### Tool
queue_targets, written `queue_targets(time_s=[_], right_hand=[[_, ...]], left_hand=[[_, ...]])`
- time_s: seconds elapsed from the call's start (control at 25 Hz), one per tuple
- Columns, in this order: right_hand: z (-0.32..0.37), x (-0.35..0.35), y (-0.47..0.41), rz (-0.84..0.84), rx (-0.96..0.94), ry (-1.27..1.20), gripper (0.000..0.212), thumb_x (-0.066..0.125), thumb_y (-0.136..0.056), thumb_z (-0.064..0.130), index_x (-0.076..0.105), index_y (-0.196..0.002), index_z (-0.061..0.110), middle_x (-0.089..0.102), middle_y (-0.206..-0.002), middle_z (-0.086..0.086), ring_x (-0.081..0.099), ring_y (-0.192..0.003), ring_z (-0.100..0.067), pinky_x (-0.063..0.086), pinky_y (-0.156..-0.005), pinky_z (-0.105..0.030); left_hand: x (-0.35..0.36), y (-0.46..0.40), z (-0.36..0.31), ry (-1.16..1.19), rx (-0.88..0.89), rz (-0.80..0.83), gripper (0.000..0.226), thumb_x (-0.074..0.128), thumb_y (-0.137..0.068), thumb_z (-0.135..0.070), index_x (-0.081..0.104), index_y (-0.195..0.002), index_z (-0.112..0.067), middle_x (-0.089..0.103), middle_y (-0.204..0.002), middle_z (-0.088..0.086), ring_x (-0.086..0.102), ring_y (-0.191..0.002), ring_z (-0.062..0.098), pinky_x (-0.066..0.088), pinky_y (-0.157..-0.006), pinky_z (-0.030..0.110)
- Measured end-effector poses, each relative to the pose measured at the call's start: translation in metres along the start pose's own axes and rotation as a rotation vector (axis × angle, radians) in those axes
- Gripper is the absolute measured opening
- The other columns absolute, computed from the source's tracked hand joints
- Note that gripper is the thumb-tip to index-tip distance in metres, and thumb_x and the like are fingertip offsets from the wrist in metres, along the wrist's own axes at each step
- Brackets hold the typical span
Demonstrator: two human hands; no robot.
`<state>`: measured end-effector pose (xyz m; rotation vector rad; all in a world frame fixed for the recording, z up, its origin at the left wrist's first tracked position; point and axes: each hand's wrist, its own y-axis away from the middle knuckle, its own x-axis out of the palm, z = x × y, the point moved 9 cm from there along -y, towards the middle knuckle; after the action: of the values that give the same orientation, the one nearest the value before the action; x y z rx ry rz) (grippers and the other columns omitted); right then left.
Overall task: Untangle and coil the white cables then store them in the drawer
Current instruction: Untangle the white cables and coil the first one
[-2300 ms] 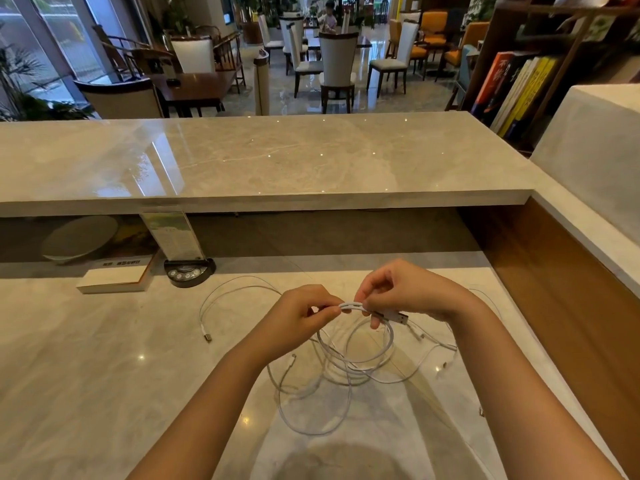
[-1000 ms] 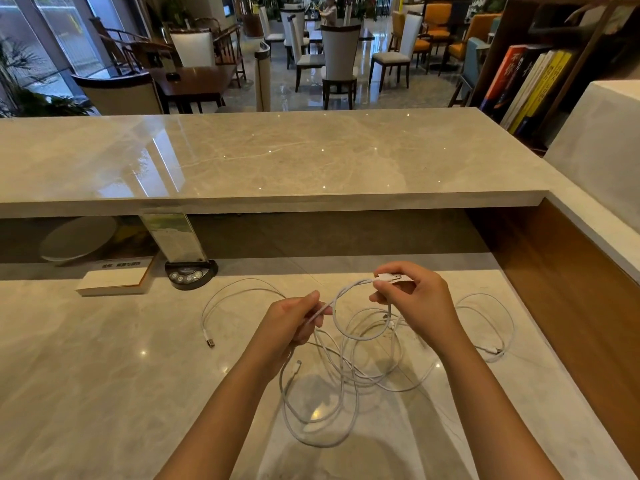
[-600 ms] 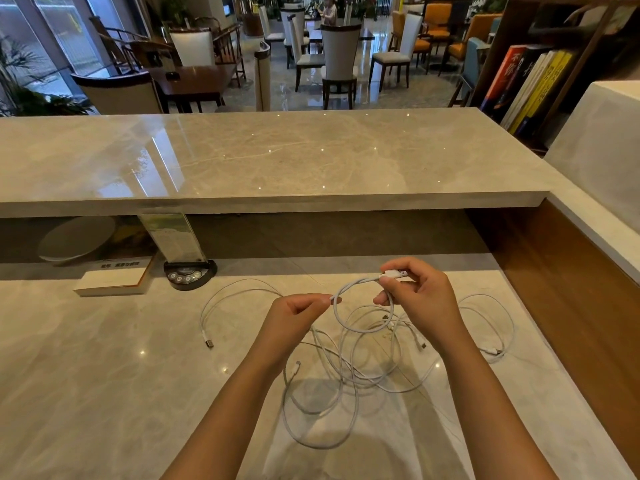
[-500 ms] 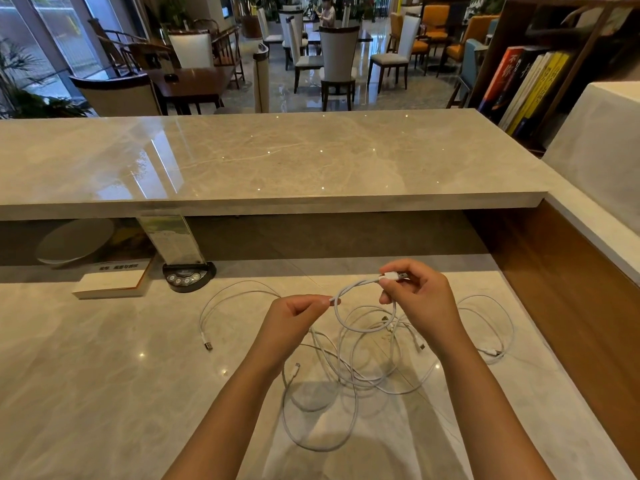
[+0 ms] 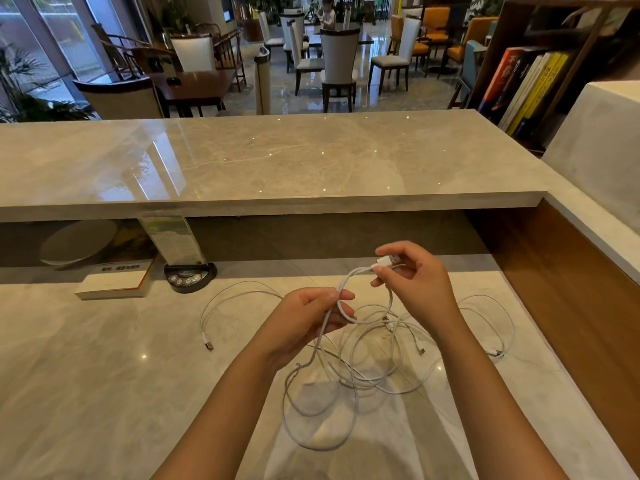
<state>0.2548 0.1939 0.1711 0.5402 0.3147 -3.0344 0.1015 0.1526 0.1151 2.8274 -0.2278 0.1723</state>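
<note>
Up front, the right hand pinches a USB plug between thumb and fingers, and the left hand is closed around the same cord a short way down — a small arc of cord spans the two hands. Below them the white cables lie in loose, overlapping loops on the marble tabletop, with one free end trailing off to the left. Farther back — a book and a sign stand.

Bright, even daylight from windows far upper-left of the hands. Glare streak and ceiling-light specks on the raised counter beyond them. Soft shadow below. Wide-angle edge bending. Focus sharp.
</note>
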Motion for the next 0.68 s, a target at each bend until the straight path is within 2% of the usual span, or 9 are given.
queue_targets(time_s=[0.08, 0.16, 0.2, 0.28, 0.32, 0.4, 0.52, 0.6, 0.68], right_hand=[[-0.003, 0.000, -0.002, -0.052, 0.040, -0.133, 0.031, 0.065, -0.084, 0.012, 0.056, -0.112, 0.024, 0.067, -0.096, -0.007, 0.069, -0.077, -0.007, 0.058, -0.075, -0.026], [-0.018, 0.021, 0.003, 0.012, 0.187, -0.401, 0.045, 0.056, -0.090, 0.033, 0.041, -0.132, 0.028, 0.067, -0.108, -0.004, 0.067, -0.096, -0.010, 0.051, -0.093, -0.033], [-0.027, 0.042, 0.011, 0.109, 0.275, -0.531, 0.046, 0.045, -0.092, 0.045, 0.040, -0.135, 0.031, 0.066, -0.115, -0.005, 0.063, -0.107, -0.014, 0.041, -0.104, -0.039], [-0.037, 0.088, 0.036, 0.390, 0.383, -0.628, 0.046, 0.022, -0.095, 0.054, 0.059, -0.118, 0.040, 0.065, -0.119, -0.011, 0.058, -0.116, -0.023, 0.026, -0.112, -0.043], [-0.036, 0.106, 0.051, 0.536, 0.375, -0.596, 0.047, 0.020, -0.097, 0.051, 0.062, -0.112, 0.039, 0.066, -0.117, -0.011, 0.059, -0.115, -0.024, 0.029, -0.109, -0.040], [-0.036, 0.128, 0.078, 0.765, 0.325, -0.438, 0.029, 0.034, -0.099, 0.035, 0.061, -0.109, 0.030, 0.068, -0.104, -0.006, 0.064, -0.102, -0.019, 0.041, -0.099, -0.035], [-0.048, 0.130, 0.100, 0.945, 0.222, -0.155, 0.018, 0.056, -0.091, 0.016, 0.064, -0.076, 0.023, 0.061, -0.077, 0.009, 0.058, -0.077, -0.004, 0.045, -0.084, -0.025], [-0.071, 0.120, 0.105, 0.973, 0.168, 0.046, 0.024, 0.062, -0.085, 0.017, 0.057, -0.063, 0.026, 0.052, -0.066, 0.008, 0.049, -0.064, -0.005, 0.041, -0.069, -0.021], [-0.095, 0.098, 0.091, 0.807, -0.021, 0.404, 0.022, 0.060, -0.082, 0.021, 0.055, -0.061, 0.022, 0.052, -0.065, 0.006, 0.047, -0.064, -0.007, 0.041, -0.066, -0.025]], left_hand=[[0.005, 0.000, -0.003, 0.114, 0.014, 0.027, 0.024, 0.043, -0.096, -0.012, 0.066, -0.092, -0.005, 0.073, -0.077, 0.007, 0.070, -0.082, 0.018, 0.056, -0.080, 0.026], [0.006, -0.003, -0.014, 0.222, 0.067, 0.029, 0.024, 0.040, -0.097, -0.011, 0.062, -0.090, -0.004, 0.072, -0.075, 0.007, 0.070, -0.080, 0.018, 0.056, -0.082, 0.028], [0.004, -0.005, -0.020, 0.290, 0.093, 0.016, 0.024, 0.038, -0.097, -0.011, 0.060, -0.090, -0.005, 0.072, -0.072, 0.005, 0.070, -0.077, 0.016, 0.055, -0.080, 0.027], [-0.005, -0.011, -0.031, 0.400, 0.138, -0.031, 0.025, 0.036, -0.098, -0.012, 0.059, -0.090, -0.006, 0.070, -0.066, 0.002, 0.069, -0.070, 0.013, 0.056, -0.073, 0.024], [-0.012, -0.014, -0.035, 0.433, 0.155, -0.056, 0.025, 0.036, -0.098, -0.013, 0.059, -0.090, -0.007, 0.069, -0.063, 0.000, 0.068, -0.067, 0.012, 0.056, -0.072, 0.024], [-0.027, -0.017, -0.038, 0.475, 0.172, -0.107, 0.024, 0.038, -0.097, -0.013, 0.060, -0.090, -0.008, 0.066, -0.061, -0.001, 0.067, -0.065, 0.010, 0.056, -0.073, 0.024], [-0.058, -0.017, -0.037, 0.579, 0.198, -0.183, 0.020, 0.043, -0.095, -0.014, 0.061, -0.090, -0.007, 0.063, -0.059, -0.002, 0.064, -0.060, 0.008, 0.056, -0.074, 0.026], [-0.087, -0.015, -0.040, 0.681, 0.242, -0.244, 0.019, 0.044, -0.095, -0.015, 0.060, -0.090, -0.007, 0.062, -0.056, -0.003, 0.062, -0.056, 0.006, 0.058, -0.073, 0.025], [-0.122, -0.009, -0.042, 0.741, 0.283, -0.328, 0.018, 0.044, -0.095, -0.016, 0.059, -0.088, -0.008, 0.059, -0.053, -0.006, 0.060, -0.053, 0.003, 0.058, -0.072, 0.024]])
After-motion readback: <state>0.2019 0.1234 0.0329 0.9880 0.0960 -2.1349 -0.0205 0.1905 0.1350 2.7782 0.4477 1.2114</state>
